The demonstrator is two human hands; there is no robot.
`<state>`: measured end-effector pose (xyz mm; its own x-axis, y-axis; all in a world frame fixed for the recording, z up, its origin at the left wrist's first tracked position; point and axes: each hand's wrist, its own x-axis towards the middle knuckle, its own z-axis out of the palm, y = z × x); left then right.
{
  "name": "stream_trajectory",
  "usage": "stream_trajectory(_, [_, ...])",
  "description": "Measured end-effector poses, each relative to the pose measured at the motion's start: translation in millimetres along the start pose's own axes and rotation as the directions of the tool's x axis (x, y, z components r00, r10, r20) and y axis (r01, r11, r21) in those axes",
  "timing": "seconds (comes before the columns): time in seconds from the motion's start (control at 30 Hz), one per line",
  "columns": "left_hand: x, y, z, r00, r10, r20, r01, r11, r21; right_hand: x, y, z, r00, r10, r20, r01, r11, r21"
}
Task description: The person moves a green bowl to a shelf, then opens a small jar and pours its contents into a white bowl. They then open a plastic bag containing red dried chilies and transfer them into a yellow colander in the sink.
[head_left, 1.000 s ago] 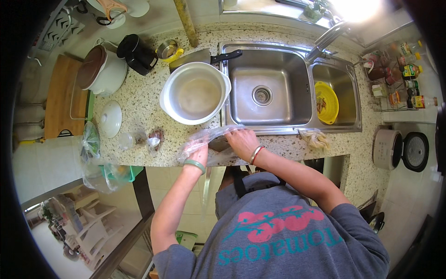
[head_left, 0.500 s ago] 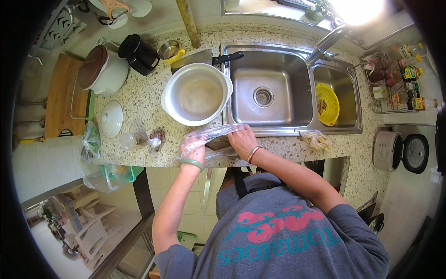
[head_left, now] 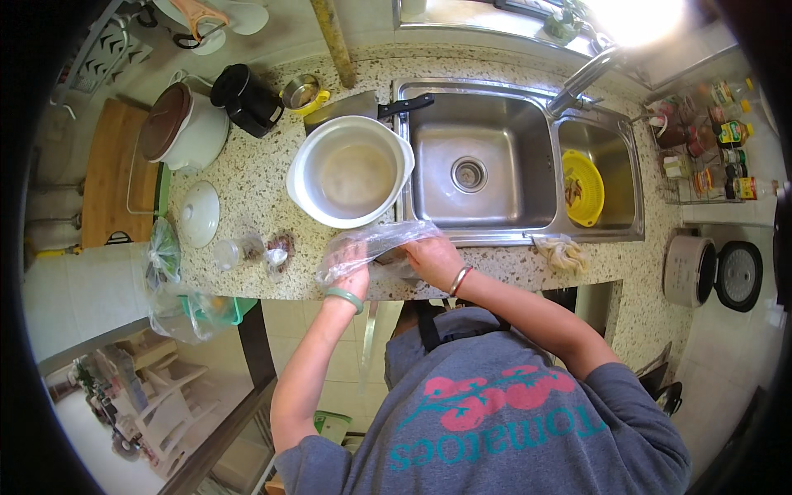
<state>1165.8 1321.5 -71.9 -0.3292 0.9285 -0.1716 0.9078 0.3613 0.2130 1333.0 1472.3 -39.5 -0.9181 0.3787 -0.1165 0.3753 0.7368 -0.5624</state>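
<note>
A crumpled clear plastic bag [head_left: 384, 238] stretches between my hands over the front of the counter. My left hand [head_left: 353, 271], with a pale green bangle, is partly inside or behind the film and grips it, though its fingers show only blurrily. My right hand [head_left: 434, 257], with a silver bangle and red cord, pinches the bag's other end. Something dark on the counter beneath the bag is mostly covered. Just beyond stands a white two-handled pot [head_left: 351, 172], with nothing but a whitish bottom visible inside.
A knife [head_left: 404, 105] lies behind the pot, its handle reaching the steel double sink [head_left: 487, 186]. The right basin holds a yellow strainer [head_left: 584, 188] with scraps. At left are a white lid [head_left: 199, 213], small clear packets and a lidded white cooker [head_left: 198, 132]. A cloth [head_left: 561, 252] lies before the sink.
My right hand has shifted slightly right and nearer, its fingers now more under the film. The bag has opened out wider between my hands.
</note>
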Motion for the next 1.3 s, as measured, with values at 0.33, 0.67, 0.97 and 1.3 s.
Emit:
stream_trajectory(0.33, [-16.2, 11.1, -40.3, 0.988, 0.044, 0.147, -0.005, 0.967, -0.256, -17.7, -12.7, -57.6, 0.843, 0.001, 0.539, -0.534, 0.136, 0.835])
stream_trajectory(0.67, [4.4, 104.3, -130.1, 0.987, -0.006, 0.163, 0.129, 0.644, -0.754, -49.5, 22.2, -111.2, 0.921, 0.235, 0.31, -0.327, 0.038, 0.944])
stream_trajectory(0.97, [143.6, 220.4, -59.9, 0.933, 0.075, 0.352, 0.35, -0.418, -0.838, -51.5, 117.4, -164.7, 0.829, 0.559, -0.023, -0.162, 0.279, 0.947])
stream_trajectory(1.3, [248.3, 294.5, -48.7, 0.938, -0.104, 0.331, 0.235, -0.509, -0.828, 1.3, 331.3, -256.9, 0.324, 0.929, -0.181, -0.191, 0.251, 0.949])
